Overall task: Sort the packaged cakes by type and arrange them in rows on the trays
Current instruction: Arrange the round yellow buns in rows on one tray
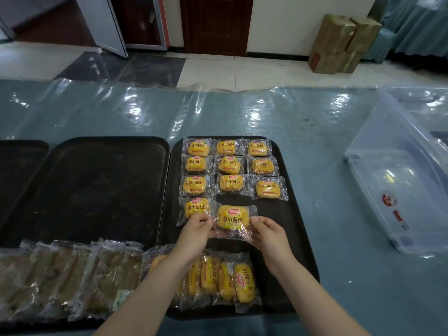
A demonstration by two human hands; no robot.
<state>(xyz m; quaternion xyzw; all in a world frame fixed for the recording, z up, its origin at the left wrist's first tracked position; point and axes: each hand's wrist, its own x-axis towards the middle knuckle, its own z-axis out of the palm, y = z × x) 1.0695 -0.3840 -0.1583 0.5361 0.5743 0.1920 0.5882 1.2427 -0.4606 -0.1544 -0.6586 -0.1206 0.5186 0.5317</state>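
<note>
A yellow packaged cake point(233, 217) hovers low over the right black tray point(297, 224), in the fourth row beside another cake point(196, 207). My left hand point(196, 228) pinches its left wrapper edge and my right hand point(266, 232) pinches its right edge. Behind it, three rows of yellow cakes point(230, 163) lie flat on this tray. A leaning stack of yellow cakes point(224, 278) stands at the tray's near end. Brown packaged cakes point(72, 277) lie in an overlapping row at the near left.
A black tray point(97, 185) sits to the left of the filled one, with another tray point(19, 166) at the far left edge. A clear plastic bin point(397, 190) lies on the blue table at the right. Cardboard boxes point(339, 44) stand on the floor beyond.
</note>
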